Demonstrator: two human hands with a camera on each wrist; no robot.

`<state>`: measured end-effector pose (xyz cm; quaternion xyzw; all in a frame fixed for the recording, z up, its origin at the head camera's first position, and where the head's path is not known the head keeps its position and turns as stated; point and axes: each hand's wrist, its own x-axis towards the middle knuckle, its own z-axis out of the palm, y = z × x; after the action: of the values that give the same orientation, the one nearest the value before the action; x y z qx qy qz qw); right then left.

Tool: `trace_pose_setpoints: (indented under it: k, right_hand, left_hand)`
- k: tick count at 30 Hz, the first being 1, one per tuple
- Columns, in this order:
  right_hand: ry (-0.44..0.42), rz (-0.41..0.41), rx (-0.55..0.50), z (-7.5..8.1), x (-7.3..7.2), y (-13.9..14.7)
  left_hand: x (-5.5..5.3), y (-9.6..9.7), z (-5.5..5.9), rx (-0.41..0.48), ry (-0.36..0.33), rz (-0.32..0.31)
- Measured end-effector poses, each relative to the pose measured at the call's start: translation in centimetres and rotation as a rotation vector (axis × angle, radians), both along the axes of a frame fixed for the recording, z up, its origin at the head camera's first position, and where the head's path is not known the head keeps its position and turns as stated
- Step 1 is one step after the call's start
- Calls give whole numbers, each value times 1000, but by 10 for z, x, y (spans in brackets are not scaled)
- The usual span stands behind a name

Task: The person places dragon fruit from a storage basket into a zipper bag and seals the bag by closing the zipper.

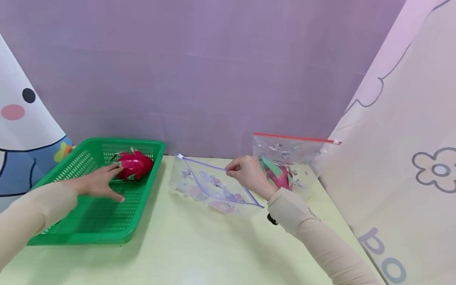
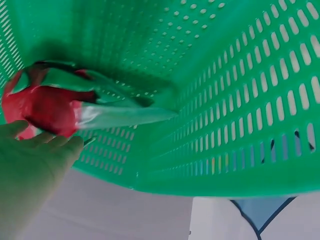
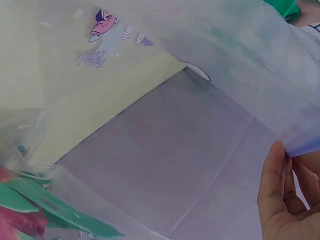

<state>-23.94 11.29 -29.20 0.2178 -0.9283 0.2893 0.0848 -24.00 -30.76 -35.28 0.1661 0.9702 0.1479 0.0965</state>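
In the head view a red dragon fruit (image 1: 137, 165) with green scales lies at the far end of a green basket (image 1: 124, 235). My left hand (image 1: 101, 182) reaches in over it, fingers spread, with the fingertips at the fruit's near side. The left wrist view has the fruit (image 2: 52, 107) just beyond those fingertips. My right hand (image 1: 251, 174) pinches the upper edge of a clear printed zip bag (image 1: 213, 186) with a purple zip; the bag's mouth gapes. In the right wrist view thumb and fingers (image 3: 272, 175) grip the purple edge.
To the right, behind my right wrist, a second clear bag (image 1: 310, 154) with a red zip holds another dragon fruit (image 1: 281, 178). Pale yellow tabletop (image 1: 185, 245) lies under everything. A purple backdrop (image 1: 213, 79) rises at the back, and a printed cloth (image 1: 402, 190) bounds the right side.
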Motion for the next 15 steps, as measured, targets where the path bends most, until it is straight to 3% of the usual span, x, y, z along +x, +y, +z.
trace_pose_setpoints:
  k: [10, 15]
  right_hand:
    - [-2, -17, 2, 5, 2, 1]
    - [-20, -25, -9, 5, 3, 3]
  left_hand:
    - [-7, -5, -5, 46, 21, 30]
    - [-19, 1, -4, 28, 56, 13]
